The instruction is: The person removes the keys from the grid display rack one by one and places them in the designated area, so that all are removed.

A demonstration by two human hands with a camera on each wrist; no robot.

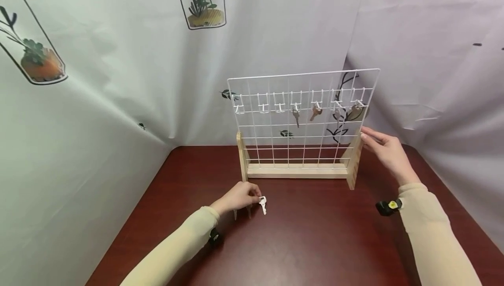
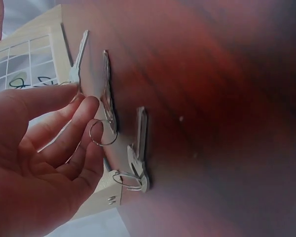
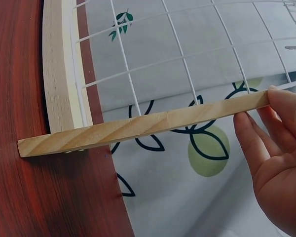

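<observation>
At the front left of the rack, my left hand (image 1: 241,196) pinches a silver key (image 1: 263,206) by its head end, between thumb and fingertips. Two more keys with split rings, a middle key (image 2: 107,89) and a lower key (image 2: 141,148), lie on the table beside that hand. My right hand (image 1: 387,148) grips the top of the right wooden upright (image 3: 148,121) of a white wire grid rack (image 1: 289,137). On its right-hand hooks hang several keys, among them a silver key (image 1: 296,116) and a brownish key (image 1: 316,112).
Hooks at the rack's left, such as the leftmost hook (image 1: 239,109), carry no key. A wooden bar (image 1: 297,172) joins the rack's feet. The rack stands on a dark red table (image 1: 307,233), and a patterned white curtain (image 1: 130,36) hangs close behind and on both sides.
</observation>
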